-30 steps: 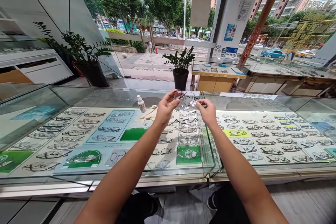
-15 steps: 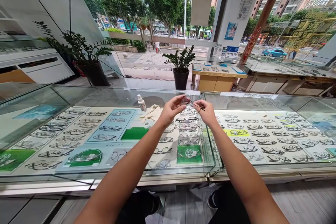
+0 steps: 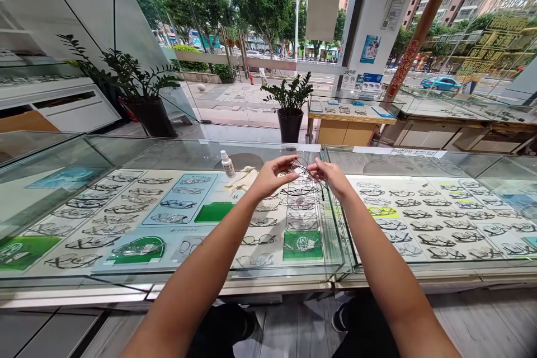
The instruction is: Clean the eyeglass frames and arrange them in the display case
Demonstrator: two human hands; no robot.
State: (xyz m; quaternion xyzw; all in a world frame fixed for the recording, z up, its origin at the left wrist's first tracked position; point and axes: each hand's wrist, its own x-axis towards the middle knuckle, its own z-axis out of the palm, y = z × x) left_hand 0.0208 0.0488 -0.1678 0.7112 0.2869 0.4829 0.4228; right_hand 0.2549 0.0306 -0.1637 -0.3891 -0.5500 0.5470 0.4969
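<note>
A pair of thin dark-framed eyeglasses [image 3: 309, 172] hangs tilted between my two hands, above the glass display counter. On its left side, the thumb and forefinger of my left hand [image 3: 274, 175] close round the upper lens rim. My right hand [image 3: 331, 176] pinches the frame from the right, with a dark temple pointing down below its fingers. Just left of my left hand, a white spray bottle [image 3: 227, 164] stands on the counter beside a crumpled cream cloth [image 3: 242, 179].
The glass counter [image 3: 184, 148] spans the view, with rows of eyeglasses [image 3: 258, 239] under its top. Green display cards [image 3: 302, 254] lie among them. Beyond stand potted plants [image 3: 289, 123], a wooden display table [image 3: 351, 128] and the glass shopfront.
The eyeglasses have turned in my fingers, and the temple now points down more steeply. My left thumb and forefinger have spread a little. The spray bottle and cloth stay put.
</note>
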